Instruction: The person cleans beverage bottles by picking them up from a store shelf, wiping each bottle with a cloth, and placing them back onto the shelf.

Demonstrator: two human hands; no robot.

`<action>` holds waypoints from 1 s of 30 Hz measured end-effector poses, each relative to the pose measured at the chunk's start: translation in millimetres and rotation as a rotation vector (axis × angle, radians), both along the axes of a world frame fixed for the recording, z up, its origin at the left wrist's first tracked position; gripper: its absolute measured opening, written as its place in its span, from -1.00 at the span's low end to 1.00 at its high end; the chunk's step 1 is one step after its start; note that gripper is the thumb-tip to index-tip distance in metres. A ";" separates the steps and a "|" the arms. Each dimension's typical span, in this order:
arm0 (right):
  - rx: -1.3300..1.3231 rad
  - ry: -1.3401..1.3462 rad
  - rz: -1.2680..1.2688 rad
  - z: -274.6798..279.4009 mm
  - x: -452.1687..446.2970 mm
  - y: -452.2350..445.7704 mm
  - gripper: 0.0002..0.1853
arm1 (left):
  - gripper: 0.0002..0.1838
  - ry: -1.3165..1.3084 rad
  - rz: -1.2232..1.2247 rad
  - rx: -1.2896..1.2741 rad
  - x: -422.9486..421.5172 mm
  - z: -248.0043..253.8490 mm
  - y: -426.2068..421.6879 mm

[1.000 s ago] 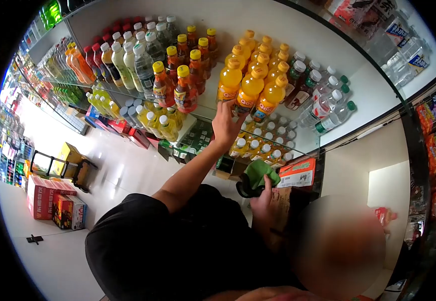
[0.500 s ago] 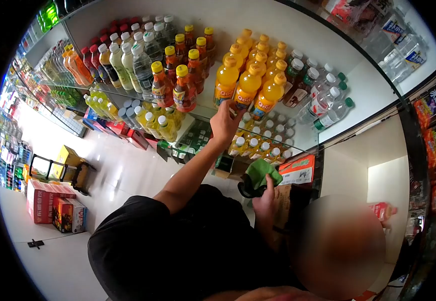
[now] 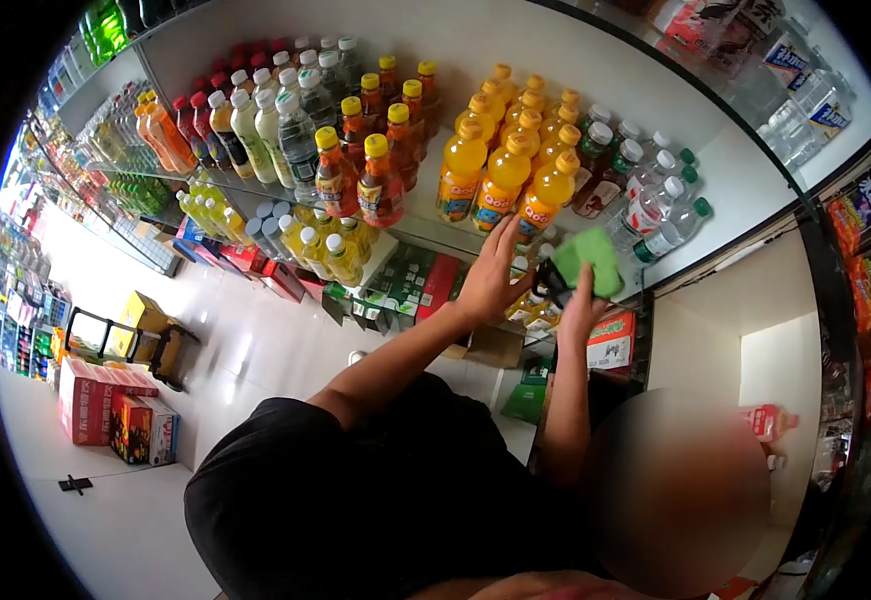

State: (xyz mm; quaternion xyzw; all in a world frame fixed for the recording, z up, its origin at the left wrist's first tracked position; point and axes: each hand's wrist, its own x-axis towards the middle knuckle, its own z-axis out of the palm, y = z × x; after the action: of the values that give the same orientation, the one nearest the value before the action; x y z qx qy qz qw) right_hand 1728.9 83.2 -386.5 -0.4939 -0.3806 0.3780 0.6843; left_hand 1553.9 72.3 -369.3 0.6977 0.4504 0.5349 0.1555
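My left hand (image 3: 488, 284) is open, its fingers stretched up in front of the shelf edge, just under the front orange juice bottles (image 3: 502, 182). It holds nothing. Gripped in my right hand (image 3: 579, 308) is a green cloth (image 3: 591, 262), raised near the shelf's front edge to the right of my left hand. A black item (image 3: 552, 283) hangs by the cloth's left side; its kind is unclear. The orange bottles stand upright in rows on the glass shelf (image 3: 425, 228). Bottles on the tier below are partly hidden behind my hands.
Yellow-capped tea bottles (image 3: 380, 182) stand left of the juice, clear-plastic bottles (image 3: 670, 232) right of it. Cartons (image 3: 415, 280) sit under the shelf. A trolley (image 3: 135, 335) and stacked boxes (image 3: 105, 400) stand on the floor at left. A blurred round shape fills the lower right.
My left hand has come off the front orange bottle and moved down and right, its fingers straightening. My right hand has risen with the green cloth toward the shelf edge.
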 end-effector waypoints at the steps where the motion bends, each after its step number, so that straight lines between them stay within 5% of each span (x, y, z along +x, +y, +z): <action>1: -0.078 -0.094 0.047 5.6 -2.4 14.5 -0.40 | -0.04 0.002 0.009 -0.040 4.5 -4.3 1.3; 5: -0.207 -0.199 0.073 -5.1 -21.1 61.5 -0.28 | 0.02 -0.036 0.017 -0.082 16.6 -22.1 9.9; 11: 0.107 -0.093 0.155 -32.4 -24.0 68.1 -0.39 | -0.01 -0.025 0.051 -0.017 12.3 -11.7 0.3; 20: -0.020 -0.037 0.190 6.0 -31.8 -1.1 -0.44 | -0.30 -0.087 0.008 -0.154 8.8 -4.7 11.8; 22: -0.058 -0.049 0.146 5.5 -32.4 -16.5 -0.41 | -0.30 -0.145 -0.100 0.035 3.5 -3.2 9.6; 26: -0.041 -0.002 0.088 20.7 -42.2 -85.0 -0.43 | -0.24 -0.342 -0.511 -0.271 -22.2 -0.9 -18.8; 30: -0.019 0.330 0.062 27.9 -48.2 -134.4 -0.42 | -0.13 -0.281 -0.662 -0.212 -30.1 18.2 -55.7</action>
State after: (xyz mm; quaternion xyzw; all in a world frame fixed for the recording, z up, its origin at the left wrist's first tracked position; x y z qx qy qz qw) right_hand 1680.7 -51.3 -358.6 -0.4195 -0.2745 0.4787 0.7207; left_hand 1523.9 16.6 -351.1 0.7053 0.2278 0.4965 0.4517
